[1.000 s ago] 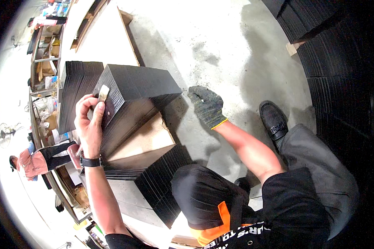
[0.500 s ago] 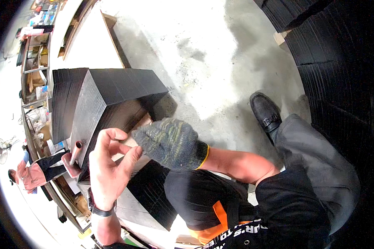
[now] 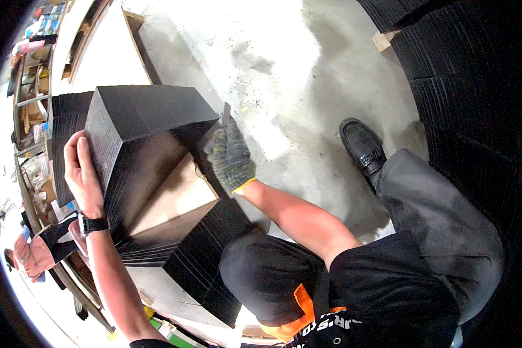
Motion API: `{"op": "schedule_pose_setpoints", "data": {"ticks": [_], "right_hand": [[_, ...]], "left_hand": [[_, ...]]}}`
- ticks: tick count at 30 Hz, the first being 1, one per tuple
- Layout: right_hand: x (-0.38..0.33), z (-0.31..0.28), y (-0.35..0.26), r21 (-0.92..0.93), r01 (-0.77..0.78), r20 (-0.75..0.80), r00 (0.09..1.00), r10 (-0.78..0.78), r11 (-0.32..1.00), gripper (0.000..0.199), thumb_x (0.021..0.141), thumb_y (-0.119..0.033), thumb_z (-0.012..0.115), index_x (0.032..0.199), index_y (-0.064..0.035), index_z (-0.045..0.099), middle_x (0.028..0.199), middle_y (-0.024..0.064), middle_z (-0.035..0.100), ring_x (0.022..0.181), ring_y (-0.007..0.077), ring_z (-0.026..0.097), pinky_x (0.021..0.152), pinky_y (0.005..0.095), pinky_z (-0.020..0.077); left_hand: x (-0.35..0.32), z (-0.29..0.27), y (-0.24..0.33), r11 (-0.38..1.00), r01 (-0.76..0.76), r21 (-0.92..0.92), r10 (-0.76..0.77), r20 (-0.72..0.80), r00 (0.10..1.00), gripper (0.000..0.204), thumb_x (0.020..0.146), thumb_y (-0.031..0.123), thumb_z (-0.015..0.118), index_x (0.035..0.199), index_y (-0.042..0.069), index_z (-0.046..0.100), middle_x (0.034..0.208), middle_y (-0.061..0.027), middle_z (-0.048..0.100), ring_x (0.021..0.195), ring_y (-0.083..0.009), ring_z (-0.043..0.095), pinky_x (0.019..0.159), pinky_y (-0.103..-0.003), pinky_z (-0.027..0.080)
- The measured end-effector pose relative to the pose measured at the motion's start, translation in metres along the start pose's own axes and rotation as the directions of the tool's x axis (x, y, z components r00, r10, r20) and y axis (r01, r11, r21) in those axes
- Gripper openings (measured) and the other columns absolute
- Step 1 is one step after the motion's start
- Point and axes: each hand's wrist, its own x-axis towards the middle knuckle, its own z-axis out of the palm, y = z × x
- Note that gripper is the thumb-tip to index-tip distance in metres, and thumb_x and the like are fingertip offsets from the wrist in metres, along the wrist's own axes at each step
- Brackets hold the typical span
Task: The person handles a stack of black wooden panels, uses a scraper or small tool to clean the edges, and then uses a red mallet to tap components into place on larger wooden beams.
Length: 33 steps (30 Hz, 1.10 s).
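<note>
My left hand point(image 3: 85, 168), bare with a black watch at the wrist, lies against the left side of a stack of black boards point(image 3: 156, 113). Its fingers are stretched out along the stack's edge. On the far side of the stack, my right hand point(image 3: 232, 153) wears a grey knit glove with a yellow cuff. Its fingers are closed around a thin, flat grey strip point(image 3: 227, 110), which sticks up past the fingertips; the rest is hidden in the glove. A pale board surface point(image 3: 182, 185) shows below the black stack, between my hands.
Another stack of black boards point(image 3: 209, 255) stands nearer to me. Tall black stacks point(image 3: 464, 110) rise on the right, with a wood block point(image 3: 383, 42) between them. Shelving point(image 3: 33, 101) and a person in pink point(image 3: 32, 255) are at the left. My shoe point(image 3: 362, 145) stands on the concrete floor.
My hands have moved apart from each other. The left has gone down to the stack's left side; the gloved right has swung to its right side, where the grey strip now shows.
</note>
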Motion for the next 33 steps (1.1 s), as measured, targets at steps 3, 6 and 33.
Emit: {"op": "schedule_pose_setpoints", "data": {"ticks": [3, 6, 33], "right_hand": [[0.009, 0.009, 0.001, 0.007, -0.194, 0.01, 0.981, 0.194, 0.981, 0.061, 0.099, -0.035, 0.041, 0.147, -0.0038, 0.022, 0.119, 0.0281, 0.057, 0.1, 0.0421, 0.06, 0.084, 0.0465, 0.0482], [0.008, 0.01, -0.008, -0.129, -0.146, -0.107, 0.985, 0.133, 0.981, 0.056, 0.099, -0.035, 0.04, 0.144, -0.0028, 0.029, 0.11, 0.0264, 0.061, 0.092, 0.042, 0.063, 0.078, 0.0484, 0.0495], [0.006, 0.024, 0.016, -0.808, 0.368, -0.043, 0.743, -0.668, 0.461, 0.065, 0.096, -0.018, 0.044, 0.148, 0.0057, 0.012, 0.126, 0.0341, 0.049, 0.084, 0.0447, 0.06, 0.074, 0.0506, 0.0497]], "left_hand": [[0.002, 0.004, -0.003, 0.998, 0.04, 0.058, -0.042, 0.038, 0.998, 0.04, 0.102, 0.033, 0.043, 0.115, -0.001, 0.06, 0.103, -0.0087, 0.063, 0.097, -0.014, 0.054, 0.091, -0.026, 0.04], [0.001, 0.004, -0.002, 0.995, 0.047, 0.085, -0.051, 0.046, 0.998, 0.045, 0.103, 0.036, 0.041, 0.114, -0.003, 0.058, 0.098, -0.0084, 0.06, 0.092, -0.0144, 0.052, 0.088, -0.026, 0.04], [0.016, -0.014, -0.022, 0.99, -0.044, 0.135, 0.031, 0.092, 0.995, 0.047, 0.103, 0.034, 0.038, 0.121, -0.006, 0.054, 0.114, -0.0115, 0.059, 0.108, -0.0178, 0.052, 0.101, -0.028, 0.034]]}}
